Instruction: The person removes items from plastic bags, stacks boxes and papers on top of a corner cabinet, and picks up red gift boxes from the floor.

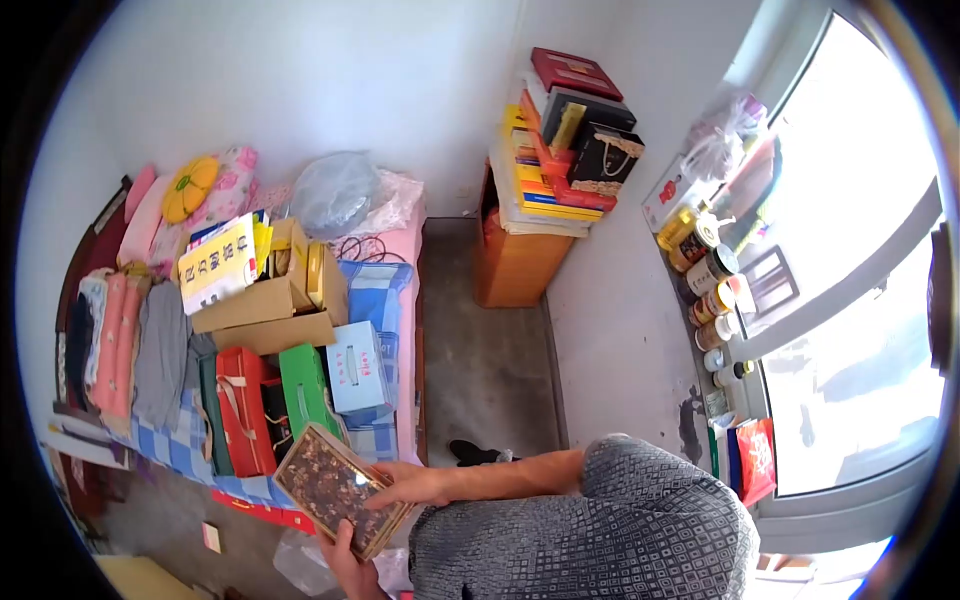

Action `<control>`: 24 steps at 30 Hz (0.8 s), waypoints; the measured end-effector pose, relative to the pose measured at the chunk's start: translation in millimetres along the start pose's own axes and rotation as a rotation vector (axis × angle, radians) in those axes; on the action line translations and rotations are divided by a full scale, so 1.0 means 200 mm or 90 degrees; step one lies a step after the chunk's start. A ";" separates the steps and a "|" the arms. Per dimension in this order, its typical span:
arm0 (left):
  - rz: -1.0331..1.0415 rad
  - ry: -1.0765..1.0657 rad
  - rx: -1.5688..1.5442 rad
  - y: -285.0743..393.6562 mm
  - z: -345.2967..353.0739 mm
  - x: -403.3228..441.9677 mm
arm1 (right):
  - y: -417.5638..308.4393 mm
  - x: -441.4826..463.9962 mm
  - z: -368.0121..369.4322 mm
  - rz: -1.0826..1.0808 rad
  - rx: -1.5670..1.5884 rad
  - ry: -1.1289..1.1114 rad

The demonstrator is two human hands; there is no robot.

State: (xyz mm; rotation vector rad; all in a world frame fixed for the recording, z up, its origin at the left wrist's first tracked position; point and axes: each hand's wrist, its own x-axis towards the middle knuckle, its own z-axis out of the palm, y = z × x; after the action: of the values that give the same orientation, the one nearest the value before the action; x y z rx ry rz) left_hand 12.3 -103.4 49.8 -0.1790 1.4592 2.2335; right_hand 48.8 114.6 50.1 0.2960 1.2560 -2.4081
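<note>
In the head view, both my hands hold a flat rectangular brown floral-patterned case [330, 485] with pale gold edges; whether it is a box or an album I cannot tell. My right hand [415, 484] grips its right side, fingers lying over the patterned face. At the lower edge, my left hand [350, 562] has its thumb on the face, and its other fingers are mostly hidden. Just beyond the case, a green box [308, 385] and a red box [243, 412] with a pale strap stand on the bed.
A light-blue box [358, 367] and an open cardboard carton [270, 335] filled with printed packages sit on the bed [375, 440]. Boxes and bags are piled on a wooden cabinet [512, 270]. Several bottles and jars [710, 270] line the windowsill. A plastic bag [300, 562] lies below.
</note>
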 end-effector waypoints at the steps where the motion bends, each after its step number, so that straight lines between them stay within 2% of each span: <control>1: -0.003 -0.009 0.021 0.02 0.01 0.00 | -0.01 -0.03 0.01 0.009 0.043 0.001; 4: 0.020 -0.052 0.052 0.03 0.03 0.04 | -0.05 -0.10 0.02 0.002 0.103 0.024; 8: -0.027 -0.065 -0.081 0.01 0.12 0.03 | -0.12 -0.21 0.03 -0.013 0.160 0.090; 10: -0.060 -0.104 -0.163 -0.05 0.14 0.05 | -0.03 -0.18 -0.04 -0.117 0.233 0.132; 11: -0.079 -0.095 -0.158 -0.10 0.13 0.07 | 0.06 -0.13 -0.10 -0.147 0.289 0.147; 15: -0.080 -0.109 -0.079 -0.13 0.27 0.06 | 0.04 -0.22 -0.15 -0.197 0.256 0.171; 17: -0.091 -0.105 -0.075 -0.10 0.34 0.05 | -0.05 -0.31 -0.09 -0.198 0.245 0.196; 20: -0.082 -0.115 -0.036 -0.06 0.38 0.02 | 0.04 -0.30 -0.19 -0.195 0.218 0.188; 24: -0.091 -0.140 -0.054 0.00 0.40 -0.01 | 0.01 -0.33 -0.24 -0.164 0.289 0.247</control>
State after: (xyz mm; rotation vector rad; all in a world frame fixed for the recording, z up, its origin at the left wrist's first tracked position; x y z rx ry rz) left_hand 25.7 -33.0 85.6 -0.0603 1.1998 2.1270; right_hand 109.0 170.2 46.0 0.8103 0.9145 -2.9512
